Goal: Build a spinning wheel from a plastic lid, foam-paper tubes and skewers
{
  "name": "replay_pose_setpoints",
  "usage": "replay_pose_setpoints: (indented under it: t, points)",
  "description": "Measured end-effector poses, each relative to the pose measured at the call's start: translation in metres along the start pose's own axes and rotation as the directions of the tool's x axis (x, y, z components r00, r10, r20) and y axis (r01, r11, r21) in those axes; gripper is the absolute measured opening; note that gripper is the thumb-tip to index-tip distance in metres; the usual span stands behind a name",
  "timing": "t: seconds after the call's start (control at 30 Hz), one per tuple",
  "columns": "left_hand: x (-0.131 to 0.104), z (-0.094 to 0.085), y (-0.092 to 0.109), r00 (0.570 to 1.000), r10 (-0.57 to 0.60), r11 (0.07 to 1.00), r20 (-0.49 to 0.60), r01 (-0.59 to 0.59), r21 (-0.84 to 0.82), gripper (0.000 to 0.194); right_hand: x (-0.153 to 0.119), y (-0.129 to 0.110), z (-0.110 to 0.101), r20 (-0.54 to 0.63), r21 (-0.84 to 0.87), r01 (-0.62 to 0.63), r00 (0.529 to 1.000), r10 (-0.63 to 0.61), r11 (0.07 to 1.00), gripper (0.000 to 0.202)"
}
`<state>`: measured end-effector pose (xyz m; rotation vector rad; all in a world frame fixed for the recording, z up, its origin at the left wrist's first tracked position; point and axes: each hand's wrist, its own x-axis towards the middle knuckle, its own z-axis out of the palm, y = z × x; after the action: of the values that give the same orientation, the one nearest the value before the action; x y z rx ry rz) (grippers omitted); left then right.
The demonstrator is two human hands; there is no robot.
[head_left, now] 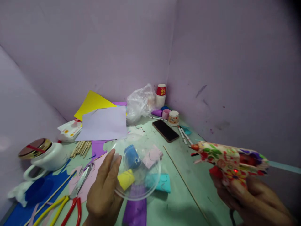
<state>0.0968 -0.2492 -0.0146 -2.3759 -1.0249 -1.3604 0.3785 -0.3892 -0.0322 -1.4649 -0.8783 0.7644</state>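
Observation:
My left hand grips the left rim of a round clear plastic lid, its fingers stretched along the edge and its thumb hidden. On or behind the lid are rolled paper pieces: blue, pink, yellow, turquoise and purple. Whether each is fixed to the lid I cannot tell. To the right, my right hand is closed round the handle of a flower-patterned hot glue gun. Its nozzle points left, apart from the lid, and a small red light glows on its side.
Scissors, red-and-yellow handled tools, short sticks and a white teapot-like jar lie left. Behind are paper sheets, a plastic bag, paper cups and a phone. A thin stick lies between my hands.

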Motion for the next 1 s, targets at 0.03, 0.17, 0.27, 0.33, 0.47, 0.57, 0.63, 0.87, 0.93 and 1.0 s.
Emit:
replay_pose_setpoints:
  t: [0.03,0.17,0.27,0.33,0.47,0.57,0.63,0.87,0.93,1.0]
  points:
    - [0.001,-0.001,0.001,0.999,0.034,0.999,0.002,-0.034,0.019,0.058,0.002,-0.001,0.000,0.006,0.037,-0.031,1.000,0.030,0.999,0.034]
    - [-0.002,-0.002,0.007,0.985,0.163,0.986,0.051,-0.164,0.009,0.063,0.010,-0.021,0.023,0.189,0.232,-0.252,0.959,0.211,0.939,0.035]
    - [-0.008,0.004,0.012,0.980,0.159,0.981,0.119,-0.143,-0.133,0.068,0.011,-0.033,0.047,0.331,0.314,-0.361,0.908,0.255,0.878,0.039]
    - [-0.010,0.008,0.016,0.991,0.059,0.953,0.122,-0.020,-0.303,0.068,0.011,-0.034,0.057,0.374,0.298,-0.343,0.901,0.222,0.891,0.041]
    - [-0.005,0.005,0.020,0.952,-0.243,0.815,0.186,0.304,-0.494,0.065,0.013,-0.027,0.062,0.332,0.218,-0.253,0.927,0.172,0.943,0.040]
    - [0.000,0.000,0.021,0.709,-0.404,0.380,0.578,0.705,-0.599,0.049,0.015,-0.024,0.063,0.384,0.192,-0.225,0.913,0.137,0.955,0.042]
    - [0.001,0.000,0.021,0.463,-0.395,0.055,0.794,0.874,-0.482,0.038,0.015,-0.025,0.062,0.437,0.174,-0.206,0.893,0.112,0.963,0.041]
    - [0.005,0.001,0.026,0.450,-0.648,0.201,0.615,0.879,-0.432,0.031,0.002,-0.031,0.048,0.049,-0.229,-0.040,0.997,0.052,0.973,0.032]
    - [0.008,0.000,0.033,0.460,-0.705,0.243,0.539,0.871,-0.426,0.029,-0.004,-0.032,0.049,0.066,-0.327,0.022,0.998,0.000,0.945,0.033]
    - [0.009,0.000,0.041,0.455,-0.756,0.261,0.471,0.869,-0.420,0.028,-0.008,-0.032,0.054,0.142,-0.357,0.082,0.989,-0.033,0.931,0.033]
